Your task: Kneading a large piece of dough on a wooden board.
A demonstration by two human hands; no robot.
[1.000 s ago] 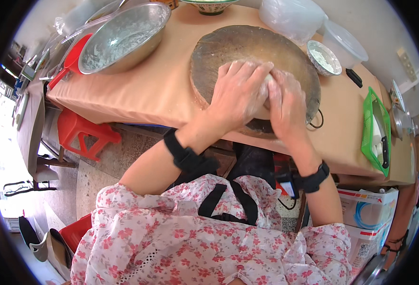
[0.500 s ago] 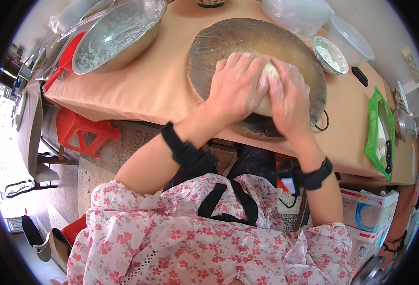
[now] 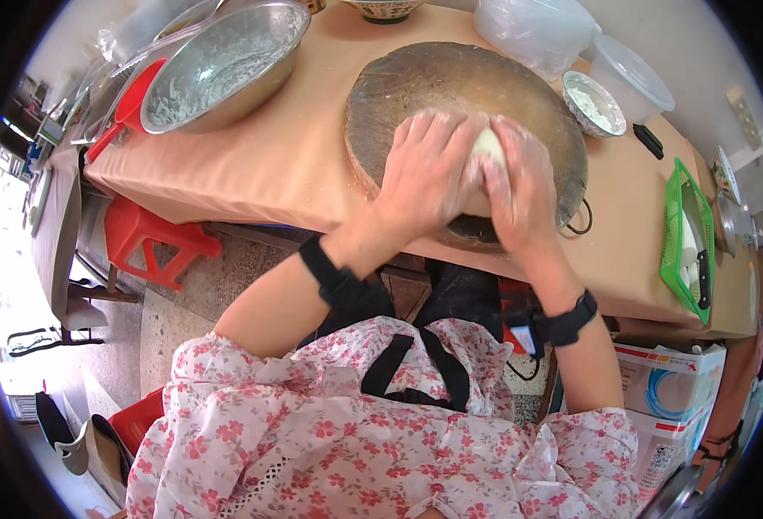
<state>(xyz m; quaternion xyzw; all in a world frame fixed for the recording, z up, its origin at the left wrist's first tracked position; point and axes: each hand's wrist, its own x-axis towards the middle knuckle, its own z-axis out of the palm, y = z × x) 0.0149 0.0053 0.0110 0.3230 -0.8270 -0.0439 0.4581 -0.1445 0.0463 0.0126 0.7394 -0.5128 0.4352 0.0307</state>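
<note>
A lump of pale dough (image 3: 488, 149) lies on a round wooden chopping board (image 3: 424, 73), mostly covered by my hands. My left hand (image 3: 429, 169) wraps over its left side, fingers bent and dusted with flour. From the right, my right hand (image 3: 524, 177) grips the same lump, its floury thumb close to the left hand's. The dough shows between the two hands and a little beneath them. Both wrists wear black straps.
A large metal bowl (image 3: 226, 69) with floury residue stands at left beside a red scoop (image 3: 135, 99). Behind the board's right side are a small bowl of white powder (image 3: 593, 104) and plastic containers (image 3: 628, 78). A green basket (image 3: 679, 259) holding a black-handled knife (image 3: 704, 281) sits far right.
Both hands remain on the dough and appear slightly lower in the picture. The view has shifted a little, showing more of the patterned bowl at the far edge.
</note>
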